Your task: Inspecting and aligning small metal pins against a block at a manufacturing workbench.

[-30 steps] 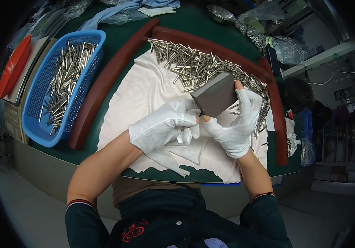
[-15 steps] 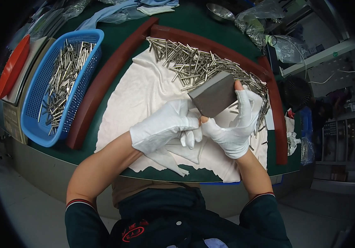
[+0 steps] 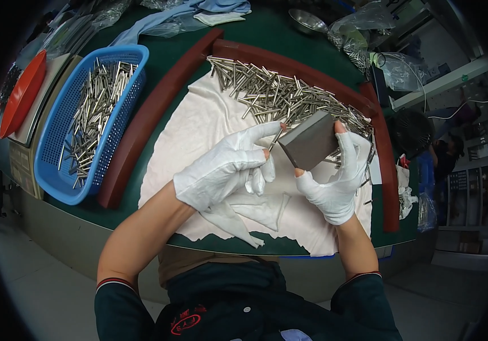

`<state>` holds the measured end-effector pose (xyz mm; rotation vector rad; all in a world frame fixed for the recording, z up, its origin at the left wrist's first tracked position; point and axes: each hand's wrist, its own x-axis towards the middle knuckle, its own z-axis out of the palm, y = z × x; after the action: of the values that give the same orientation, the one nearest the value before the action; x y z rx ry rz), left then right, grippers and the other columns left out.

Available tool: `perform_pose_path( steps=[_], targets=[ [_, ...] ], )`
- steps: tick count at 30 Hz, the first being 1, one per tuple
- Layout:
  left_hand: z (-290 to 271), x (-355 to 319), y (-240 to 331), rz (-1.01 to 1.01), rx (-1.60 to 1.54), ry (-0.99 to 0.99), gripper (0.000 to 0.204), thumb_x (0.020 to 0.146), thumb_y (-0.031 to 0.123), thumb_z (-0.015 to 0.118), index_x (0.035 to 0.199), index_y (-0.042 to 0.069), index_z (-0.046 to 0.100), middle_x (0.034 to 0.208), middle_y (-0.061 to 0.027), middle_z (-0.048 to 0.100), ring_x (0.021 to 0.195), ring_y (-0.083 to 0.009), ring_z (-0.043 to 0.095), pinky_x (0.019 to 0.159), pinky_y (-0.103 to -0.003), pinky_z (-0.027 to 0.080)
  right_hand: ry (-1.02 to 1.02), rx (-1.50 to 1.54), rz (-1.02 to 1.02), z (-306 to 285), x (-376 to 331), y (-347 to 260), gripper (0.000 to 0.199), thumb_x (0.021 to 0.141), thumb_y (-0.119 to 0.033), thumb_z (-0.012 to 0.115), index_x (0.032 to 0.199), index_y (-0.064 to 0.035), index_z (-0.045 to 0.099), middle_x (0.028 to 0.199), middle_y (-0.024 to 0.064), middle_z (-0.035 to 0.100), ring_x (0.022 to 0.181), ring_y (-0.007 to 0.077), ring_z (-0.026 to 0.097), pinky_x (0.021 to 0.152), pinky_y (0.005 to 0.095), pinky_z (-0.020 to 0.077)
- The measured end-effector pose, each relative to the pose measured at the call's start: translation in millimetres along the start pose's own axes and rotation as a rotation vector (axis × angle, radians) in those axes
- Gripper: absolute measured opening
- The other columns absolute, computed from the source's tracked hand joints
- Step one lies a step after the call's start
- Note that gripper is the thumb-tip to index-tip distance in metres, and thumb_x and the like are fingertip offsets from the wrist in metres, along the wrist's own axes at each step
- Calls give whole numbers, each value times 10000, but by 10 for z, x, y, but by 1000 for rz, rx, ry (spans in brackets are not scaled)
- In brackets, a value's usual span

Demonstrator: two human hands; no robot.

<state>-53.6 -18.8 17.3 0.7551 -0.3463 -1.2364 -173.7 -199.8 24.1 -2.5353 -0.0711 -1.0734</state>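
Head view: left hand [image 3: 221, 170] pinches metal pin [image 3: 276, 138] beside dark block [image 3: 310, 143] gripped in right hand [image 3: 336, 187].

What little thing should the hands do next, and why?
Perhaps the left hand should ease its pin against the block: its fingers pinch the pin close by the block's left edge, though whether they touch is hard to see, and the right hand holds the block.
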Motion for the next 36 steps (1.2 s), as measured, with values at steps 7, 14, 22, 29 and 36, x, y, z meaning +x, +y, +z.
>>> perform_pose_path(
  steps=[7,14,22,29,36],
  targets=[
    [10,-7,6,9,31,7,688,856,189,633,1404,14,255,680,-96,596,475,-115,553,449,-199,453,-42,-57,-27,10,-6,-31,863,557,-173,778,1323,-1,421,1108,134,451,1004,248,475,851,341,430],
    [97,-8,7,24,365,48,591,879,49,502,1409,-13,248,870,-129,604,579,-145,614,482,-224,499,-2,-124,-177,40,28,-35,881,571,-178,810,1335,-8,404,1133,144,452,1012,260,480,846,350,433],
    [96,3,5,-33,210,-10,612,847,50,539,1399,-7,278,861,-138,602,544,-133,593,479,-222,499,-1,-55,-192,35,32,-39,907,596,-226,832,1357,-25,380,1165,145,452,1051,269,466,871,349,417],
    [55,-15,51,-48,249,-61,551,859,67,542,1363,-15,335,844,-131,600,539,-131,585,452,-214,476,2,-47,-182,25,-2,-7,926,590,-196,843,1367,-38,366,1171,136,435,1049,254,462,824,330,447],
    [52,-23,53,-8,134,-32,552,842,52,561,1347,-24,352,862,-111,599,594,-121,593,447,-213,485,-16,-53,-169,-14,14,-9,935,581,-196,857,1362,-39,369,1170,125,419,1053,244,459,835,325,444]
  ],
)
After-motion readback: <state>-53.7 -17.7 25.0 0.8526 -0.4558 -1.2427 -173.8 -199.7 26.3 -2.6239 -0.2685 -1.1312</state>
